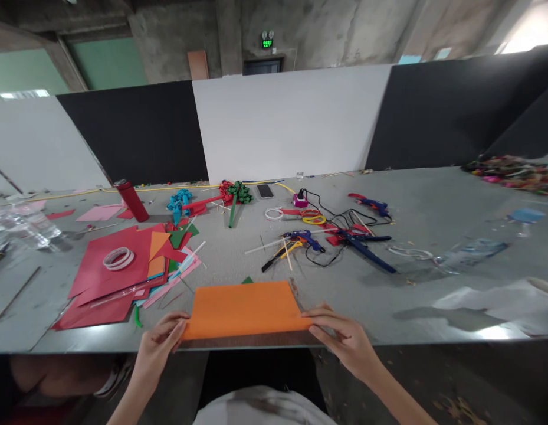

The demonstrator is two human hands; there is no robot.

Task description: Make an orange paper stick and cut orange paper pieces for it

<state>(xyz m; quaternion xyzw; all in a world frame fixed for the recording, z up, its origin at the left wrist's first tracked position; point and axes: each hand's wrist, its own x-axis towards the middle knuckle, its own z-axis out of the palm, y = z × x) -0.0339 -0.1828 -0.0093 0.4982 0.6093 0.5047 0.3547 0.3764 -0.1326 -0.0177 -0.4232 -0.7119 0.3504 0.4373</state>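
An orange sheet of paper (pixel 247 308) is stretched between my hands at the table's front edge. At its lower left corner, the thumb and fingers of my left hand (pixel 164 335) pinch it. The lower right corner sits between the thumb and fingers of my right hand (pixel 338 332). A small green paper scrap (pixel 248 280) peeks out behind the sheet's far edge. To the left lies a pile of red paper (pixel 105 283) with rolls of tape (pixel 118 258) on top.
Glue guns (pixel 304 238), pliers (pixel 366 248) and black cables lie beyond the sheet. A red bottle (pixel 132 200) stands back left, near blue, red and green paper flowers (pixel 239 193). Plastic bottles (pixel 26 227) lie far left; a white roll (pixel 499 304) is at right. Someone's leg (pixel 65 373) shows below left.
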